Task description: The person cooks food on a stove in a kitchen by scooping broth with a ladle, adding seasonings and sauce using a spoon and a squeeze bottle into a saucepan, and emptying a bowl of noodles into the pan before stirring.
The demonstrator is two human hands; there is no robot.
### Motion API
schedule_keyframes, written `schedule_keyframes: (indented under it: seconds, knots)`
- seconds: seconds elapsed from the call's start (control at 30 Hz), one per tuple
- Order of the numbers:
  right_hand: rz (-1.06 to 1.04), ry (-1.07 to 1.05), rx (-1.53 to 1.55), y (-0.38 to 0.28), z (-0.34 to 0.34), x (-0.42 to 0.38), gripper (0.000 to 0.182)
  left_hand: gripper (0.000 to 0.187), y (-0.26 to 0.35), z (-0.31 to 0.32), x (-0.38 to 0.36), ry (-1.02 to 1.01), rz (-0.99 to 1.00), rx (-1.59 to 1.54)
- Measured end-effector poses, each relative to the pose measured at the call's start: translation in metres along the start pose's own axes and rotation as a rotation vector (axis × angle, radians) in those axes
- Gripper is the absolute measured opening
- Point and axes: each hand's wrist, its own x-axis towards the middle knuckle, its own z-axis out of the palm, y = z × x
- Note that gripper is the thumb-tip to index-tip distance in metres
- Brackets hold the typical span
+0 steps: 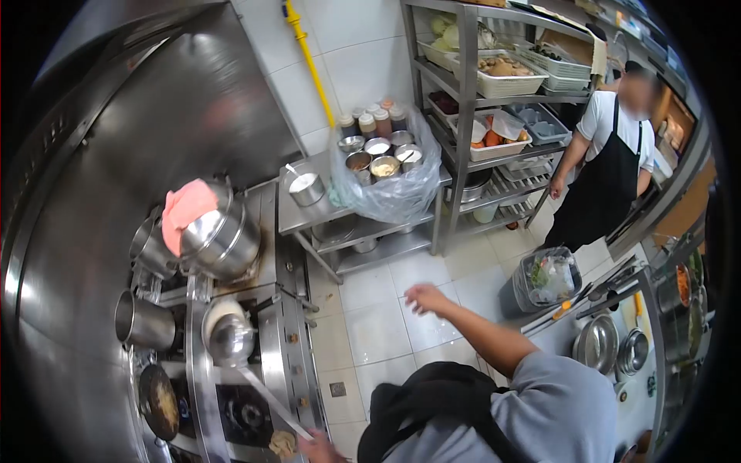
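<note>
My left hand (318, 447), at the bottom edge, is closed around the long handle of a metal ladle (231, 339). The ladle's round bowl is over the stove, in front of a container (212, 310) with something pale in it, partly hidden. My right hand (424, 299) reaches out over the tiled floor, holding nothing, with its fingers loosely curled and apart. A wok (159, 403) with brownish residue sits on the left of the stove, near a tall metal pot (144, 319). Beside my left hand lies a crumpled tan cloth (282, 444).
Stacked steel pots (224, 239) carry a pink cloth (187, 210). A steel side table (297, 219) holds seasoning bowls and bottles in plastic. Shelving (465, 100) bears produce baskets. A co-worker (606, 154) stands near a lined bin (521, 293). Metal bowls (597, 343) sit on the right counter.
</note>
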Motion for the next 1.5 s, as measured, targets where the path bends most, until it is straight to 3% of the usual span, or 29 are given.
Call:
schedule_keyframes:
  seconds: [0.07, 0.2, 0.33, 0.4, 0.43, 0.5, 0.57, 0.67, 0.73, 0.87, 1.07, 1.37, 1.5]
  knots:
    - [-0.186, 0.160, 0.058, -0.040, -0.042, 0.072, 0.024, 0.011, 0.049, 0.074, 0.006, -0.250, -0.408, -0.407]
    - [-0.350, 0.546, 0.230, -0.168, -0.105, 0.186, 0.038, 0.008, 0.077, 0.168, 0.074, -0.480, -0.426, -0.489]
    - [-0.270, 0.726, 0.365, -0.236, -0.154, 0.291, 0.047, 0.005, 0.105, 0.253, 0.196, -0.529, -0.393, -0.471]
    - [-0.280, 0.559, 0.132, -0.249, -0.171, 0.330, 0.048, 0.006, 0.126, 0.299, 0.258, -0.559, -0.284, -0.502]
    - [-0.292, 0.424, 0.033, -0.243, -0.181, 0.352, 0.039, 0.006, 0.144, 0.318, 0.283, -0.569, -0.310, -0.499]
    - [-1.017, 0.517, -0.843, -0.227, -0.184, 0.352, 0.025, 0.008, 0.184, 0.345, 0.334, -0.619, -0.272, -0.536]
    - [-0.735, 0.341, -1.332, -0.265, -0.161, 0.274, 0.022, 0.008, 0.214, 0.365, 0.373, -0.638, -0.261, -0.500]
    - [-0.839, 0.315, -1.119, -0.266, -0.164, 0.262, 0.022, 0.009, 0.247, 0.390, 0.413, -0.695, -0.248, -0.451]
    - [-0.767, 0.558, -0.727, -0.284, -0.155, 0.275, 0.020, 0.012, 0.267, 0.406, 0.431, -0.778, -0.255, -0.498]
    - [-0.525, 0.663, -0.245, -0.309, -0.155, 0.350, 0.027, 0.016, 0.318, 0.422, 0.442, -0.912, -0.359, -0.577]
    - [-0.554, 0.695, -0.329, -0.323, -0.171, 0.411, 0.031, 0.017, 0.352, 0.426, 0.429, -0.912, -0.549, -0.424]
    - [-0.619, 0.659, -0.377, -0.321, -0.185, 0.440, 0.031, 0.019, 0.372, 0.440, 0.411, -0.848, -0.569, -0.358]
    - [-0.495, 0.589, -0.368, -0.335, -0.187, 0.436, 0.037, 0.022, 0.370, 0.445, 0.405, -0.800, -0.590, -0.390]
